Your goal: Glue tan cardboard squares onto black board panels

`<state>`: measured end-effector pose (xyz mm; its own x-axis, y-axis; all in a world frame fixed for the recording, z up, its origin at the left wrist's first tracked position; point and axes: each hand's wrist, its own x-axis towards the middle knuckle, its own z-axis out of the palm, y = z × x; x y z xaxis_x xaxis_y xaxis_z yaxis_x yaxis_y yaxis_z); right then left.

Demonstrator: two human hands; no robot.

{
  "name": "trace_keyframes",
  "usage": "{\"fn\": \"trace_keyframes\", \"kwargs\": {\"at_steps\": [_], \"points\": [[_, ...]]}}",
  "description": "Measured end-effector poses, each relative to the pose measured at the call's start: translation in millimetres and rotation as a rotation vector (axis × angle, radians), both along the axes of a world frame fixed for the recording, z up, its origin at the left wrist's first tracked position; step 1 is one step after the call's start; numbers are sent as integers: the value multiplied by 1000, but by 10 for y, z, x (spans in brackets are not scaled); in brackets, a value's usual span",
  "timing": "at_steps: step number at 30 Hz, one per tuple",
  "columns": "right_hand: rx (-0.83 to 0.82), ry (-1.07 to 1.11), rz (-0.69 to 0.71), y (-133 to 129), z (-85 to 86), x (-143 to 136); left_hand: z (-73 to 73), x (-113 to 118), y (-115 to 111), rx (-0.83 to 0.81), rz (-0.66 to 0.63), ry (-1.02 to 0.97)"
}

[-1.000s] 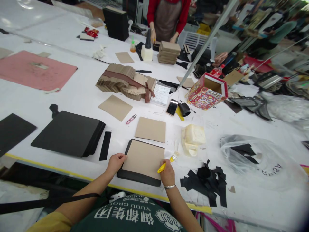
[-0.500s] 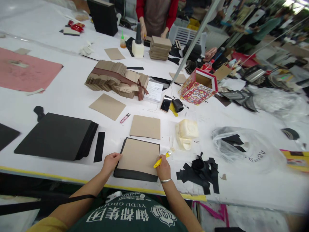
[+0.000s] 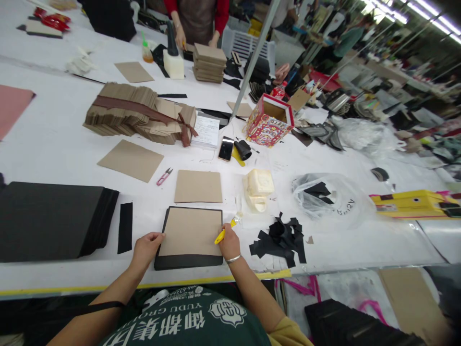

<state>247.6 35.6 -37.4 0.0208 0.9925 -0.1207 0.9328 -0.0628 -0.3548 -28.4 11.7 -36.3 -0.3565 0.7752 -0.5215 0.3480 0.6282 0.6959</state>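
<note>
A tan cardboard sheet (image 3: 190,231) lies over a slightly larger black sheet (image 3: 189,261), which shows as a wide strip along the near side. My left hand (image 3: 147,246) pinches the cardboard's left edge between thumb and fingers. Wrapped in my right hand (image 3: 229,243) is a yellow-handled brush (image 3: 220,236), its bristles pointing away from me; the same hand rests against the cardboard's right edge. Just beyond lies another cardboard piece (image 3: 199,186). A cut-open plastic jug (image 3: 258,188) stands past the brush tip.
Black sheets (image 3: 50,218) are stacked on the left, beside a black strip (image 3: 125,228). Black scraps (image 3: 281,238) lie right of my hand, near a plastic bag (image 3: 331,199). Thread snips (image 3: 164,176), a phone (image 3: 225,148) and tied cardboard bundles (image 3: 133,113) lie farther back. A co-worker (image 3: 198,21) stands opposite.
The camera view has swung right, so everything on the table appears farther left. Both hands keep their places at the cardboard's edges, and the brush stays in my right hand.
</note>
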Motion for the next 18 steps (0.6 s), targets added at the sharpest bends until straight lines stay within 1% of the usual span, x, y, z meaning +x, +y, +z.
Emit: {"fn": "trace_keyframes", "kwargs": {"at_steps": [6,10,14,18], "points": [[-20,-8,37,36,24,-16,4,-43,59,41,-158,136],[-16,-11,64,54,21,-32,32,-104,125,23,-249,180],[-21,-13,94,54,2,-39,63,-160,182,-7,-304,181],[-33,-9,94,61,-5,-37,82,-186,210,-27,-324,178]]}}
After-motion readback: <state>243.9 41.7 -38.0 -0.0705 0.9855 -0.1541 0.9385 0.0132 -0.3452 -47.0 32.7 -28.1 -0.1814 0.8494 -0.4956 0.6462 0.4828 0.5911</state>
